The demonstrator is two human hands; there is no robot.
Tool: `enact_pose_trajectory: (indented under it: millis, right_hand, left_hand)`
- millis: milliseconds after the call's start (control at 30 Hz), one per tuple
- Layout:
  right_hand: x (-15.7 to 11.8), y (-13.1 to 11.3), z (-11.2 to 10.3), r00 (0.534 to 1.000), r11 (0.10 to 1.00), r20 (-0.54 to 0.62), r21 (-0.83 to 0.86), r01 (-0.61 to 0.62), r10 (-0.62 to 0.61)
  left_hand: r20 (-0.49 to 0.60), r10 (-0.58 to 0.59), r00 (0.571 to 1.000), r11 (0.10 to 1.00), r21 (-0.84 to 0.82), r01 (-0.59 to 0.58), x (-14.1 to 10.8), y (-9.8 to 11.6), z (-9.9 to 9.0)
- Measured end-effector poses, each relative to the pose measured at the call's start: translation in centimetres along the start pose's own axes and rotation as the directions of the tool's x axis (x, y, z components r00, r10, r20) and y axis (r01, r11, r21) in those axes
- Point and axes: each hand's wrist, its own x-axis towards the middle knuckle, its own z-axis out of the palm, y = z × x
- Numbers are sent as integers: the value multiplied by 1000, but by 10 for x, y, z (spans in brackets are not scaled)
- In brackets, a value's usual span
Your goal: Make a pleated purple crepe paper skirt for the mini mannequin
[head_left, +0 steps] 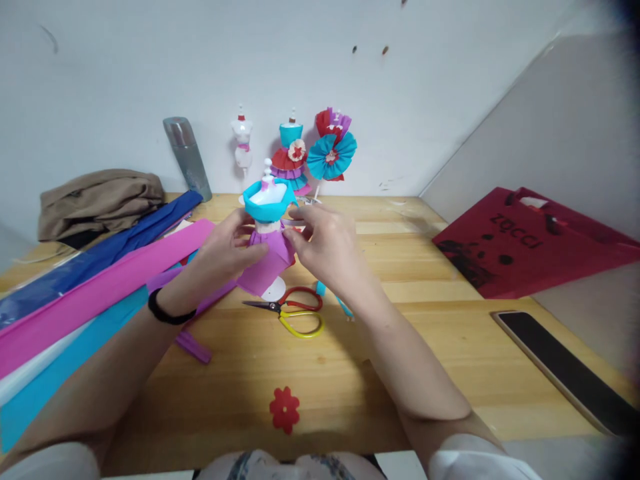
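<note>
Head view: red bag (537, 250) rests at right, contents indistinct; dress form (269, 227) sits between left hand (225, 248) and right hand (326, 240), both gripping its purple skirt (269, 261).

Left hand (227, 247) partly hidden behind dress form (270, 210) | white base (274, 289), below hands: partly under purple skirt (275, 261) | pink strip (107, 287), left of left hand: end cut off | red bag (530, 247), right of right hand (325, 233): corner cut off | wall specks (355, 49) beyond: too small

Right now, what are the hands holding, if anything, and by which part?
A small white mannequin in a turquoise papery top and purple papery skirt, held at the skirt's waist, left hand and right hand on opposite sides.
</note>
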Motion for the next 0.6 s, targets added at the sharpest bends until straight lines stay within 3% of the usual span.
enact_pose_trajectory:
  millis: [133,267,333,467,600]
  right_hand:
    - [0,0,0,1000,1000,-8,-2,-8,8]
    - [-1,-2,-1,1000,1000,-4,-7,-23,22]
    - [-1,-2,-2,1000,1000,-4,-13,-16,16]
    - [-2,-2,-2,1000,1000,-12,-13,-9,9]
    - [-2,-2,-3,1000,1000,-10,-5,-17,16]
  left_hand:
    - [-158,-8,987,963,264,50,-14,-13,-4]
    - [-296,218,930,802,598,3,-37,-13,-7]
    - [-295,233,927,734,679,32,-46,-7,-5]
    - [-185,-16,983,819,561,119,-52,2,1]
    - [-124,-158,980,946,267,186,-49,-1,6]
